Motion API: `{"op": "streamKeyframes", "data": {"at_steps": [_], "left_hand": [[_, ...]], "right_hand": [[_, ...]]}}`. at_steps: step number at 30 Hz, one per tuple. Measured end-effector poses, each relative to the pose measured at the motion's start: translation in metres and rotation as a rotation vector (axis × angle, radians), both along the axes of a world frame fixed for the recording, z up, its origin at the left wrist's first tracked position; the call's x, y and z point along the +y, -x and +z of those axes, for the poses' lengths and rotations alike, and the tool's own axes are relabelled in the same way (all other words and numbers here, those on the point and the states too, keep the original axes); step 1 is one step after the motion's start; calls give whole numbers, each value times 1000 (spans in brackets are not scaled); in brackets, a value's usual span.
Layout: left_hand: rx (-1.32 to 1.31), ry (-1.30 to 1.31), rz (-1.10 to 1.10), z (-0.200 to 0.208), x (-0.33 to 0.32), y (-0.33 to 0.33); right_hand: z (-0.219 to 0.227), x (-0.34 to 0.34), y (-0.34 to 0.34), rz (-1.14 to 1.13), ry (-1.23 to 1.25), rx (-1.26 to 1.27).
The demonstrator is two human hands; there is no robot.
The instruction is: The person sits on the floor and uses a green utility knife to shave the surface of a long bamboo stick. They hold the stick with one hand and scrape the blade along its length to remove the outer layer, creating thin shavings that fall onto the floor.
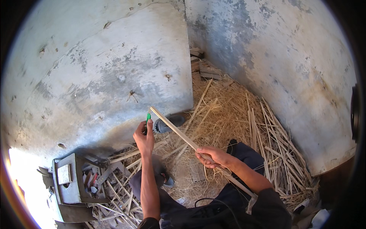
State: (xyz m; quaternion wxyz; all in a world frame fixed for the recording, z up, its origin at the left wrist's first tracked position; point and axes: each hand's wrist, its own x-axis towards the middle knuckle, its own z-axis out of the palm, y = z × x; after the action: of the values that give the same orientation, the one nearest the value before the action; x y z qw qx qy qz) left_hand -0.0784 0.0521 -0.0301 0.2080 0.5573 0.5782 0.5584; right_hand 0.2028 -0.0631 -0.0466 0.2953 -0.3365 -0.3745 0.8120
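My left hand [144,140] is closed round a small tool with a green handle [149,116], which looks like a knife; its blade is hard to make out. The green part is beside the far end of a long, pale, split strip of wood or bamboo [175,129]. My right hand [211,155] grips that strip partway along. From there it slants up and left to the tool, while its near end runs back under my right forearm towards my sleeve.
Fine shavings [228,103] heap in the corner between two worn, pale walls. Many loose strips [282,152] lean along the right wall. To the left, a wooden box [72,187] holds scraps and small items. A grey shoe [164,124] sits beyond my hands.
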Motion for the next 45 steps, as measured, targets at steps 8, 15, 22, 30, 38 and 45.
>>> {"op": "streamKeyframes", "data": {"at_steps": [8, 15, 22, 30, 38, 45], "left_hand": [[-126, 12, -234, 3, -5, -3], [154, 59, -576, 4, -21, -22], [271, 32, -504, 9, -26, -28], [232, -46, -56, -3, -1, -11], [135, -23, 82, 0, 4, 7], [36, -77, -259, -2, -7, -4]], "right_hand": [[5, 4, -9, -118, -40, 14], [12, 5, -11, -174, -36, -11], [12, 6, -10, -172, -37, -14], [1, 3, -2, -77, 4, -15], [1, -1, 0, -17, -44, -61], [2, 6, -3, -158, -121, -53]]}}
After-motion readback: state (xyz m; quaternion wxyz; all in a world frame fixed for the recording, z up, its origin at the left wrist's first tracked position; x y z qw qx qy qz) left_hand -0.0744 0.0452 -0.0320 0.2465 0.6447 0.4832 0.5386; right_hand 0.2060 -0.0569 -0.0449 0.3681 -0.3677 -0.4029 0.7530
